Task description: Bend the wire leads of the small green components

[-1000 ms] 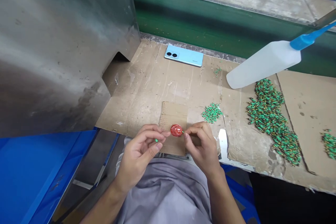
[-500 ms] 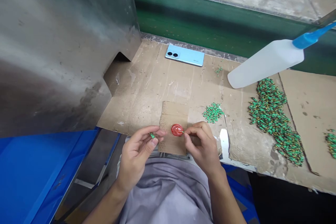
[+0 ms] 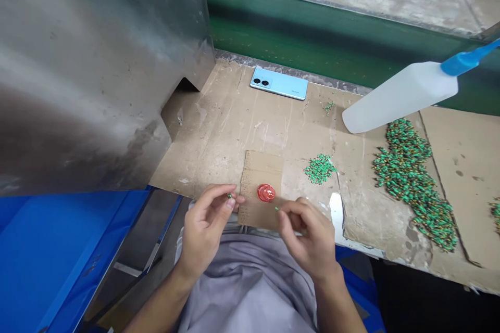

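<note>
My left hand (image 3: 209, 229) pinches a small dark-green piece (image 3: 229, 196) between thumb and fingers, just left of a cardboard strip (image 3: 250, 171). On that strip lies a round blob of glossy red paste (image 3: 266, 192). My right hand (image 3: 307, 234) is closed at the fingertips on a tiny light-green piece (image 3: 277, 208), whose tip points toward the red paste without touching it. Beyond my right hand is a little heap of tiny green pieces (image 3: 320, 168). Farther right spreads a larger heap of green and gold pieces (image 3: 416, 187).
A white squeeze bottle (image 3: 402, 96) with a blue nozzle leans at the right. A light-blue phone (image 3: 278, 83) lies near the green back wall (image 3: 312, 31). A large metal panel (image 3: 89, 73) bounds the left, above a blue bin (image 3: 58, 255).
My right hand has drawn back from the red paste, toward me and slightly right, with the light-green piece. My left hand has turned its piece slightly. The view has shifted a little.
</note>
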Available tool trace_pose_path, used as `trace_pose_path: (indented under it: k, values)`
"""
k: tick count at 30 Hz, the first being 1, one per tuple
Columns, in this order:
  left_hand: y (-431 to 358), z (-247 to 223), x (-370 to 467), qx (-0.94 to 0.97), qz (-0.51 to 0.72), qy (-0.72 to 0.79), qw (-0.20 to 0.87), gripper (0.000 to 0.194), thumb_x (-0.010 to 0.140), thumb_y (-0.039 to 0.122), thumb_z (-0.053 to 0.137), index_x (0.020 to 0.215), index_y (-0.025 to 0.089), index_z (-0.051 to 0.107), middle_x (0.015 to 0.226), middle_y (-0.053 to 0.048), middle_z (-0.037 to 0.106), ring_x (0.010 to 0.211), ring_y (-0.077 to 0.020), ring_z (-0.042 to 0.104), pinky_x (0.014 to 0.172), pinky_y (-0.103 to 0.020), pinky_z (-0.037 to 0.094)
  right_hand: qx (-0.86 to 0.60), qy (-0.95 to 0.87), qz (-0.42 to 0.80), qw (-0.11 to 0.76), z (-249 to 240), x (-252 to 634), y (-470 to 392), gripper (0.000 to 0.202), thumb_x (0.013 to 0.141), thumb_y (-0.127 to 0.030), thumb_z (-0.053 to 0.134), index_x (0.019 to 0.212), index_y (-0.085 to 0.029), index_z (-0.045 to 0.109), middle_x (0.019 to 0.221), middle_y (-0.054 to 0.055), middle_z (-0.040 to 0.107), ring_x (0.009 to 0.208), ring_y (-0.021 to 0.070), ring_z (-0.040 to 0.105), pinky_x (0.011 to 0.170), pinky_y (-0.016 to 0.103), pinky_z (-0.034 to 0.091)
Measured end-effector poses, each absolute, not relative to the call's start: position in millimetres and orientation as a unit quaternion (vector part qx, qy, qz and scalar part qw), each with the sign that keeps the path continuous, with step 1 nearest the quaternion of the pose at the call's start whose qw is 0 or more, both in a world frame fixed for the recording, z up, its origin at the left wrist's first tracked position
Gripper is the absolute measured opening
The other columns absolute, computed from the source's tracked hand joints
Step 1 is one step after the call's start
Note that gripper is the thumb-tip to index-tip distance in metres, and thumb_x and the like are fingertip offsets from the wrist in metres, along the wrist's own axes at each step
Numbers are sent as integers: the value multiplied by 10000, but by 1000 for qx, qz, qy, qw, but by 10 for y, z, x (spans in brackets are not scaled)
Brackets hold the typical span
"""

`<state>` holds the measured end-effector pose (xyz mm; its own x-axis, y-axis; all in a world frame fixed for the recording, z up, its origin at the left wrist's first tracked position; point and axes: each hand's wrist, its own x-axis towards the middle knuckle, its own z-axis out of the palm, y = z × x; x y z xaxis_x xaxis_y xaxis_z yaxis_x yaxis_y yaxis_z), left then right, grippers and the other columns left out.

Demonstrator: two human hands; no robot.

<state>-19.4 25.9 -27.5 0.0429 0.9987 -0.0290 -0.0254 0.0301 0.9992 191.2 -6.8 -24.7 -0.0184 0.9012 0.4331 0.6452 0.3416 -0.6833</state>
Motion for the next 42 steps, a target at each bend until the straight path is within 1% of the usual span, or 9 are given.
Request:
trace_pose_path:
  k: [2, 7, 20, 23, 26, 30, 32, 36, 42]
  values:
    - [283, -287, -237, 567, 482, 499, 444, 172, 1043, 190, 697, 1170, 240, 802, 1059, -50, 783, 1009, -198, 766, 919, -294, 618, -542, -725, 147, 399, -227, 1819, -133, 145, 1023, -80, 621, 1029, -225, 618, 653, -71, 563, 495, 115, 495, 527, 275, 391]
    - [341, -310, -316, 689, 428, 484, 327, 229, 1025, 89, 644, 1140, 217, 796, 1058, -59, 776, 1004, -190, 740, 908, -283, 593, -556, -761, 97, 321, -321, 1616, -175, 145, 1072, -129, 559, 976, -210, 631, 667, -19, 684, 535, 156, 647, 573, 307, 419]
    - [385, -402, -304, 750, 393, 430, 313, 310, 1036, 63, 558, 1202, 204, 779, 1053, -86, 771, 991, -192, 749, 900, -283, 615, -575, -775, 60, 254, -398, 1476, -116, 263, 1121, -177, 483, 912, -211, 640, 623, -15, 694, 503, 167, 680, 528, 330, 359]
    - [381, -408, -289, 726, 408, 438, 339, 267, 1026, 84, 606, 1169, 206, 795, 1062, -87, 800, 991, -199, 767, 907, -291, 625, -572, -776, 62, 259, -383, 1485, -117, 247, 1115, -172, 489, 925, -211, 641, 624, -13, 697, 499, 163, 675, 522, 323, 357]
    - [349, -402, -290, 657, 433, 469, 401, 188, 1004, 142, 700, 1146, 207, 805, 1056, -78, 826, 960, -202, 789, 887, -293, 643, -570, -758, 81, 307, -324, 1520, -130, 155, 1093, -166, 539, 987, -212, 642, 647, -21, 703, 498, 141, 651, 524, 292, 393]
    - [304, -356, -294, 522, 457, 478, 539, 194, 990, 241, 774, 1174, 190, 806, 1040, -79, 834, 893, -202, 822, 825, -279, 674, -570, -701, 170, 392, -203, 1573, -163, 116, 1034, -128, 607, 984, -232, 621, 575, -94, 547, 422, 92, 499, 461, 239, 379]
    - [291, -318, -283, 479, 454, 446, 604, 154, 986, 247, 787, 1124, 185, 817, 1040, -80, 838, 886, -199, 835, 796, -257, 678, -571, -659, 223, 436, -159, 1587, -192, 131, 1020, -119, 620, 979, -244, 618, 581, -104, 509, 427, 84, 477, 441, 215, 374]
    - [267, -244, -227, 393, 462, 397, 689, 181, 956, 227, 832, 1131, 198, 795, 1005, -65, 852, 896, -204, 847, 772, -253, 690, -578, -579, 287, 499, -142, 1604, -259, 102, 1034, -159, 644, 998, -253, 664, 611, -78, 546, 467, 105, 503, 451, 218, 411]
    - [229, -171, -158, 384, 452, 374, 713, 126, 965, 246, 824, 1064, 168, 823, 1028, -110, 861, 849, -205, 836, 721, -257, 691, -571, -540, 336, 519, -124, 1592, -248, 103, 1058, -246, 650, 969, -235, 698, 664, -26, 644, 507, 132, 556, 481, 244, 476]
